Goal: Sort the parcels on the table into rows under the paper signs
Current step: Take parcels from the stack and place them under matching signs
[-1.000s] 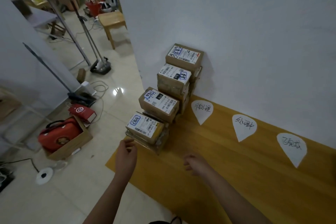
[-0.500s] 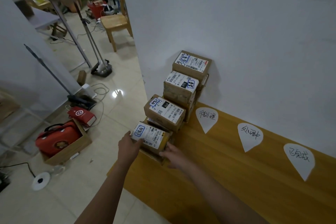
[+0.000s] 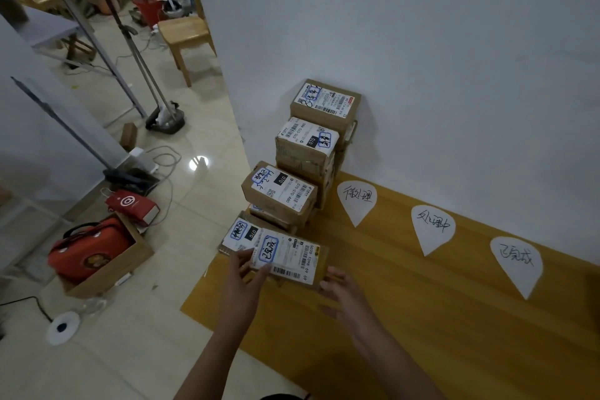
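Both hands, left [image 3: 244, 282] and right [image 3: 344, 289], held a parcel [image 3: 289, 258] by its short ends. Stiff cardboard, probably light. End grips suited it.

Dim, soft overhead light; glare spot on floor [image 3: 198, 162]; wide-angle bending at edges; slight blur.

The parcel [image 3: 287, 258] between both hands reads 已完成; the stacked boxes [image 3: 281, 191] just beyond show 070. The far paper sign [image 3: 516, 261] also reads 已完成.
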